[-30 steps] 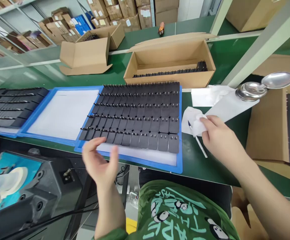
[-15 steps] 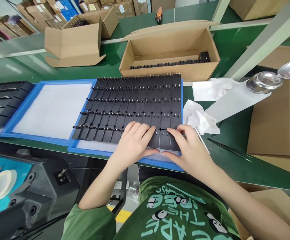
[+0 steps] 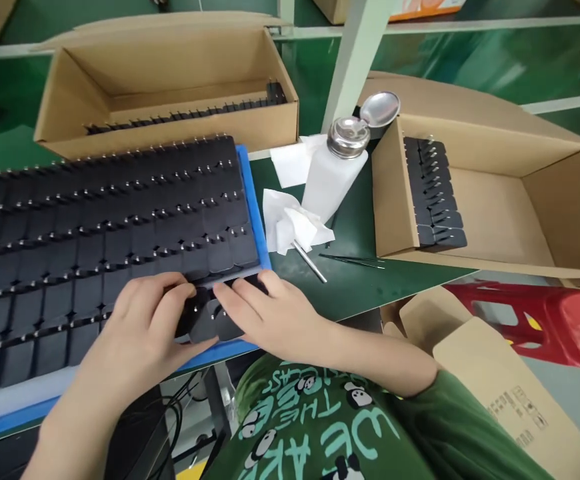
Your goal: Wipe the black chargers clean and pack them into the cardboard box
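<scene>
Rows of black power adapters (image 3: 135, 233) with metal plug pins fill a blue-rimmed tray (image 3: 254, 207) on the left. At the tray's front right corner, a few adapters (image 3: 209, 325) are squeezed between my two hands, and a gap separates them from the row behind. My left hand (image 3: 137, 333) grips their left end, fingers curled over the top and thumb along the front. Fingers of my right hand (image 3: 267, 313) lie over the right end; its thumb is hidden. How many adapters are held I cannot tell.
Behind the tray stands an open carton (image 3: 170, 137) with adapters inside. On the right, another carton (image 3: 510, 213) holds a stack of them. Between lie a white pump bottle (image 3: 327, 183), crumpled tissue (image 3: 295, 227), a metal rod (image 3: 310, 261) and black tweezers (image 3: 353, 260).
My view has swung to the right, bringing the right carton fully into sight. The gripped adapters now stand apart from the row behind, and my hands remain at the tray's front right corner.
</scene>
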### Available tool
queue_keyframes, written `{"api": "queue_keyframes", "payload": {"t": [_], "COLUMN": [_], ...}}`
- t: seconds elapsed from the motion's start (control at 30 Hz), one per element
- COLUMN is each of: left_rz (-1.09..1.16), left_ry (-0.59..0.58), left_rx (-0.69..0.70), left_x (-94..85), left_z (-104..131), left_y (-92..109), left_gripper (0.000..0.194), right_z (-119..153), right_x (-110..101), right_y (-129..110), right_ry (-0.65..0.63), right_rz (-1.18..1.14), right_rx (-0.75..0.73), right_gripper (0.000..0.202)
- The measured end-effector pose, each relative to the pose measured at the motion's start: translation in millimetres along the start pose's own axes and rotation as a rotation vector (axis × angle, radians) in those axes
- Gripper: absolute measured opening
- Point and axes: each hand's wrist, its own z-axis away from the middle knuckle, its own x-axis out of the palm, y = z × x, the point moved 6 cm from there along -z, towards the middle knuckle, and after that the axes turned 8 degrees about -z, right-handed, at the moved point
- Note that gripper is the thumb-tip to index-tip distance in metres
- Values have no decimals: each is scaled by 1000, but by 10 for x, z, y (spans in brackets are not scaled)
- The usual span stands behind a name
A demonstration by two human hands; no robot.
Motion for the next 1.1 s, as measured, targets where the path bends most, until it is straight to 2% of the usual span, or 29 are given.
{"api": "queue_keyframes", "payload": {"t": [0.1,0.23,0.43,0.5,0.57,0.6,0.7,0.73,0.8,0.87,0.93,1.0,1.1], "left_rz": [26,12,-73,-33,29,58,154,203,300,371,401,395,329], "left_ry": [-58,-72,-50,-47,-20,7,-44,-97,-97,-114,-159,-182,-126], "left_rx": [-103,-162,-69,-108,-177,-203,-187,-113,-7,25,-7,-21,-54], "left_x": [1,-10,-24,-129,-321,-437,-624,-607,-524,-313,-50,152,268], "left_z": [41,93,87,41,-47,-111,-385,-496,-712,-900,-1045,-1144,-1221], "left_y": [14,77,77,84,168,253,667,861,1194,1418,1518,1538,1440], "left_gripper": [35,35,42,40,37,35,30,31,36,46,53,56,55], "right_z": [14,42,-21,-80,-102,-86,121,243,531,815,1015,1095,1044], "right_x": [-70,-96,-101,-234,-467,-609,-1020,-1128,-1276,-1297,-1218,-1101,-991], "right_y": [-30,-28,-12,-33,-65,-80,-41,32,237,473,691,870,1035], "right_ry": [92,135,171,177,139,95,-131,-203,-290,-351,-388,-386,-306], "right_rz": [52,67,35,-5,-55,-85,-237,-299,-363,-353,-322,-306,-276], "right_rx": [-23,-19,-20,-21,-22,-28,26,112,304,453,518,528,504], "right_gripper": [24,22,19,19,20,21,25,30,42,50,54,55,55]}}
